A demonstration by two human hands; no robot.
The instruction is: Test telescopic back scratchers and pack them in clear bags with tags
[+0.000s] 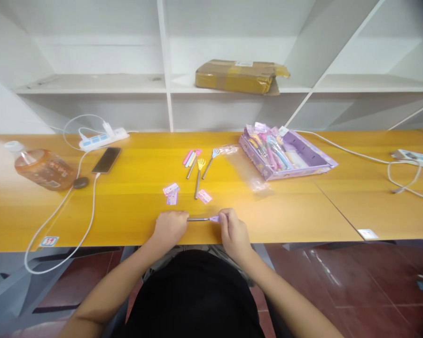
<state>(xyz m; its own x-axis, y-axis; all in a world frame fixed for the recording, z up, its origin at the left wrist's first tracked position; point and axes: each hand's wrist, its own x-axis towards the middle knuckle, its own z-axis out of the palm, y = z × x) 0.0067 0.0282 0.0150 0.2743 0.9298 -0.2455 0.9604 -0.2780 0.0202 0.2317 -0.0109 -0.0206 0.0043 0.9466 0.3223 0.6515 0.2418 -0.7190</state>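
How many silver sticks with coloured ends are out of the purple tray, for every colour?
Pink-ended stick: 1
Yellow-ended stick: 1
Blue-ended stick: 1
Purple-ended stick, held in the left hand and right hand: 1
Total: 4

Illumination is bright and largely even across the tabletop (285, 211); the light source lies outside the frame. The yellow surface is most saturated near its centre and paler toward both ends, with whitish glare beside the bottle (52, 171). Specular highlights mark the clear film (259, 185) and streak the floor tiles (324, 267). Soft grey shading fills the lower bays of the shelving (164, 47). The left hand (171, 227), right hand (235, 232) and rod (198, 219) show slightly soft edges; print on the cards (204, 196) is unreadable. Wide-angle distortion slants the outer divider (348, 42); the upper-right corner darkens.
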